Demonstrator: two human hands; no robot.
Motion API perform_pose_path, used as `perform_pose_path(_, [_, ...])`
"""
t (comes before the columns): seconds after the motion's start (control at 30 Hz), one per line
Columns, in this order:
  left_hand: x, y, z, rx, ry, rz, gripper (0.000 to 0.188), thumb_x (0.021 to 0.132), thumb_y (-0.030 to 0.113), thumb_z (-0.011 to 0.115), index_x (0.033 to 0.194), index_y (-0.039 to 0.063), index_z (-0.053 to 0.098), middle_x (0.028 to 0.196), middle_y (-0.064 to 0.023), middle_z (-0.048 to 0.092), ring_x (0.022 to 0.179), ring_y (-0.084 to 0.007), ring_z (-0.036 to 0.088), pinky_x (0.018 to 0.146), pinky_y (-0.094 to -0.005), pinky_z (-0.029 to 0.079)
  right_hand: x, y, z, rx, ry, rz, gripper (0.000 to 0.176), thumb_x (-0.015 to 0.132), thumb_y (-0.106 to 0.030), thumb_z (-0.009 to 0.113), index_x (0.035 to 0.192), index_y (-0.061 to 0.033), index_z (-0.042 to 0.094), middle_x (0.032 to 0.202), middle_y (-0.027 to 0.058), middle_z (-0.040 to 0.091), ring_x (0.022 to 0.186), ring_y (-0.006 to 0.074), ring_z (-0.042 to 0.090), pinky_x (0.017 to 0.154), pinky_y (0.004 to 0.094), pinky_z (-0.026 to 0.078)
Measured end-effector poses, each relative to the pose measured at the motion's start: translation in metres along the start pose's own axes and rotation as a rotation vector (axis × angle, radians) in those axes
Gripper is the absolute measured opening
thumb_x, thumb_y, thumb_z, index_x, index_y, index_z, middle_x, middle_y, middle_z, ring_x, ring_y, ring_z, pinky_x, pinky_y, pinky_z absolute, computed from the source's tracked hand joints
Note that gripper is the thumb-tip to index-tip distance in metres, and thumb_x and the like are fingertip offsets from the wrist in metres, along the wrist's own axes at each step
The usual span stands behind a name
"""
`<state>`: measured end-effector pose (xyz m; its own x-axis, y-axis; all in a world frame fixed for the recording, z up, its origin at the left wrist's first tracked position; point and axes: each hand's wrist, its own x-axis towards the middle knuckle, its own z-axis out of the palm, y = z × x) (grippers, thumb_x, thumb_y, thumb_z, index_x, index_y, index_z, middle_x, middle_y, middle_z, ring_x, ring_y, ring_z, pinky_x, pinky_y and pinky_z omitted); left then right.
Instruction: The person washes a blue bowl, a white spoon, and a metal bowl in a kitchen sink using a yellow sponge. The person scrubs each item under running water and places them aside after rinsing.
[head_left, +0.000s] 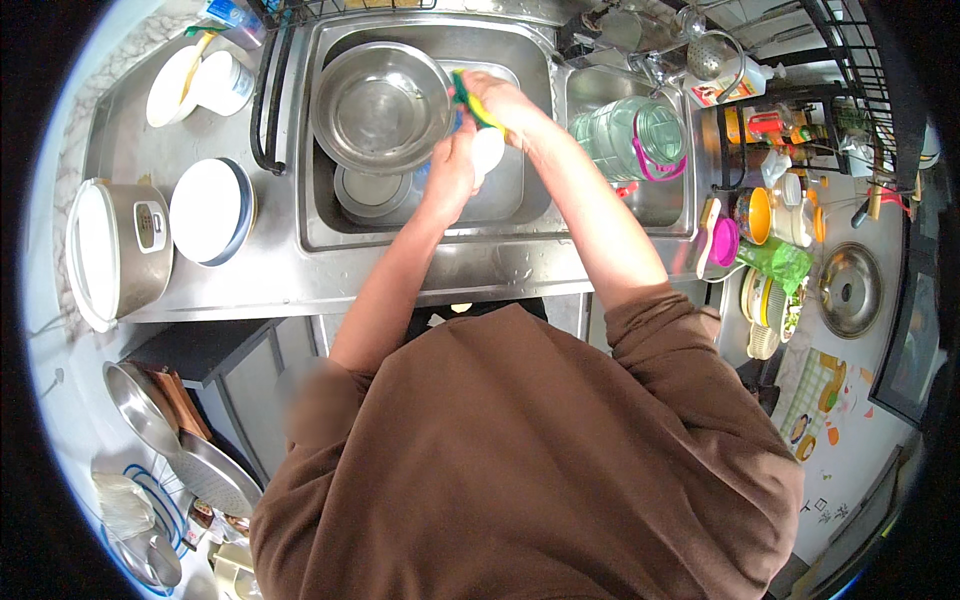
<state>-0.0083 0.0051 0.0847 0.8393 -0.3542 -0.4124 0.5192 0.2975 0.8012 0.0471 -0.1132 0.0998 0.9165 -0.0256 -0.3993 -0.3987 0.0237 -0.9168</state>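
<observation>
Over the large sink basin (536, 202), my right hand (499, 97) grips a yellow and green scrubbing sponge (484, 112). My left hand (451, 169) holds a small white rounded dish (488, 150); its exact kind is hard to tell behind the fingers. Sponge and dish are close together, and the sponge seems to touch the dish's upper edge. Just left of my hands a wide stainless steel bowl (382, 109) sits in the basin, with a little liquid in it. A round pale dish (373, 187) lies partly hidden beneath the bowl's near rim.
In the smaller right basin stands a clear green jar (619, 139) with a pink handle. White plates (206, 210), a rice cooker (124, 247) and a white tub (223, 82) stand on the left drainboard. A black rack bar (270, 105) rises beside the basin's left edge.
</observation>
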Motion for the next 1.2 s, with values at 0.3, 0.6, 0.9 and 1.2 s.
perform_pose_path(0.3, [0.007,0.011,-0.013,-0.541,-0.313,-0.147,0.040,0.098,0.042,0.023,0.099,0.012,0.049,0.080,-0.0029,0.050,0.054,-0.0115,0.038,0.051,-0.0259,0.032,-0.044,0.017,-0.013,-0.046,0.229,-0.436,0.035,0.098,-0.033,0.032,0.107,-0.0046,0.050,0.094,0.0082,0.054,0.081,0.0146,0.050,0.075,0.0300,0.043])
perform_pose_path(0.6, [0.007,0.005,0.015,-0.222,0.153,0.066,0.035,0.095,0.041,0.035,0.092,0.011,0.055,0.075,0.0019,0.053,0.062,-0.0077,0.048,0.048,-0.0237,0.034,-0.060,0.004,0.043,-0.852,0.449,-0.610,0.022,0.090,-0.020,0.048,0.099,-0.0002,0.048,0.099,0.0213,0.045,0.091,0.0399,0.050,0.076,0.0468,0.044])
perform_pose_path(0.9, [-0.019,0.005,0.020,-0.169,-0.008,-0.264,0.034,0.094,0.040,0.034,0.083,0.011,0.048,0.054,0.0037,0.037,0.037,-0.0055,0.028,0.034,-0.0219,0.018,0.013,0.004,-0.003,-0.694,0.403,-0.384,0.033,0.095,-0.031,0.038,0.096,-0.0019,0.053,0.086,0.0189,0.057,0.078,0.0345,0.057,0.067,0.0440,0.046])
perform_pose_path(1.2, [-0.004,0.011,-0.003,-0.437,-0.208,-0.227,0.047,0.097,0.041,0.023,0.119,0.010,0.051,0.059,0.0041,0.038,0.042,-0.0064,0.028,0.040,-0.0222,0.022,-0.035,0.005,-0.019,-0.115,0.355,-0.283,0.034,0.098,-0.036,0.034,0.106,-0.0064,0.048,0.082,0.0018,0.051,0.076,0.0109,0.051,0.066,0.0253,0.042])
